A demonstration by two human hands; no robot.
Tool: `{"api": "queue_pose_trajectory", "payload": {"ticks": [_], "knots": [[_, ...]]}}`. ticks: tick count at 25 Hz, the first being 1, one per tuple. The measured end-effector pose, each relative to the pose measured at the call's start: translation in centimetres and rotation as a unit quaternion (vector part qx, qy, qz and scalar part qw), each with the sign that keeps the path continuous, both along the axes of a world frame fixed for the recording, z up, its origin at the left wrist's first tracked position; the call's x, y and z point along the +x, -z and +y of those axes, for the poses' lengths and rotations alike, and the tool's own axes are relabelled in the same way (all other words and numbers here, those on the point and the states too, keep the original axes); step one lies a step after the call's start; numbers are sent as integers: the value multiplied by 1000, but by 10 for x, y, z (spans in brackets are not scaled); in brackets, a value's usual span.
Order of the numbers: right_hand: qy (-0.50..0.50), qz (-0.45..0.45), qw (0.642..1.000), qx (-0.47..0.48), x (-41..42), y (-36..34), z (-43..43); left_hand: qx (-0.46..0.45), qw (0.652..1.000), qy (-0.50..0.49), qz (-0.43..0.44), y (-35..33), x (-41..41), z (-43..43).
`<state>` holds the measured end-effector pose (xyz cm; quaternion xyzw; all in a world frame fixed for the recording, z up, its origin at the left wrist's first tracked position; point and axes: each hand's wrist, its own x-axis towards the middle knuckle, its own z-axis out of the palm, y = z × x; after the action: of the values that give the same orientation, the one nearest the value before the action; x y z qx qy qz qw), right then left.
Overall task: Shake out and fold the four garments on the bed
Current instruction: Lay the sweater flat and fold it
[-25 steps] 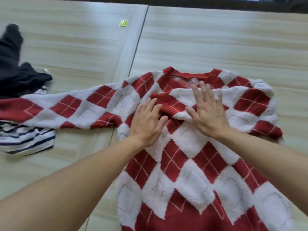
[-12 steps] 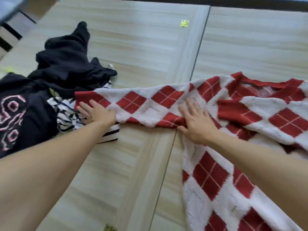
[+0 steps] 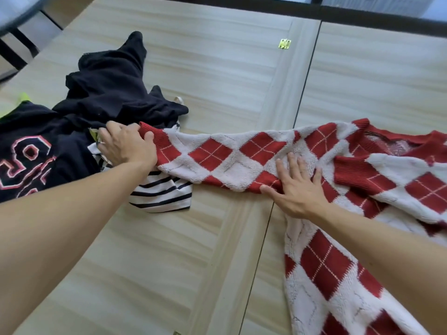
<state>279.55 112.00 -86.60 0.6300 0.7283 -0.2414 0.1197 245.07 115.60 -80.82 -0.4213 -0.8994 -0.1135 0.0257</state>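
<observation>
Black garments (image 3: pixel 108 90) beside and striped top (image 3: pixel 160 198) under the red argyle sleeve (image 3: pixel 217 158).

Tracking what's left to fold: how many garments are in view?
4: argyle sweater right; striped top under its sleeve; plain black garment behind; printed black one far left. Others may lie beneath.

Bed (image 3: pixel 217 76): bare platform of pale wood-grain panels, evenly lit.
Seam (image 3: pixel 305 93): dark line between two panels, running from the far edge toward the viewer.
Batten (image 3: pixel 275 112): paler strip just left of the seam.
Hinge (image 3: pixel 285 43): small, brass, on the batten near the far edge.
Far rim (image 3: pixel 362 19): dark band, with a bluish-grey strip (image 3: pixel 387 3) beyond it.
Furniture legs (image 3: pixel 25 43): dark, blurred, upper left.
</observation>
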Motion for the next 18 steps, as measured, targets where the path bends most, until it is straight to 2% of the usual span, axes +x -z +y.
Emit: {"api": "queue_pose_trajectory", "payload": {"ticks": [1,3,5,6,7,8,10,11,14,15,16,17,18], "knots": [[6,5,1000,-5,0,-2,1,20,1000,11,4,-12,7,1],[16,36,999,-3,3,-13,0,80,994,43,-66,-41,30,4],[53,121,991,24,7,-32,-1,143,966,136,-164,-76,66,7],[102,194,975,27,10,-46,-1,164,944,196,-210,-95,93,6],[179,293,939,8,14,-64,1,175,917,251,-255,-113,125,6],[267,406,873,-41,19,-81,4,176,889,293,-305,-125,157,6],[378,581,707,-140,44,-113,12,152,836,352,-393,-144,229,5],[390,632,648,-168,60,-126,14,137,819,370,-417,-149,263,5],[377,746,507,-210,135,-157,10,101,797,412,-431,-156,362,1],[379,765,477,-209,163,-166,4,75,778,434,-449,-155,389,-2],[391,773,462,-188,193,-173,-2,34,743,463,-481,-153,413,-7],[399,775,464,-157,225,-178,-9,-14,706,497,-504,-149,434,-13],[414,759,487,-125,252,-179,-15,-50,685,530,-497,-142,447,-18]]}}
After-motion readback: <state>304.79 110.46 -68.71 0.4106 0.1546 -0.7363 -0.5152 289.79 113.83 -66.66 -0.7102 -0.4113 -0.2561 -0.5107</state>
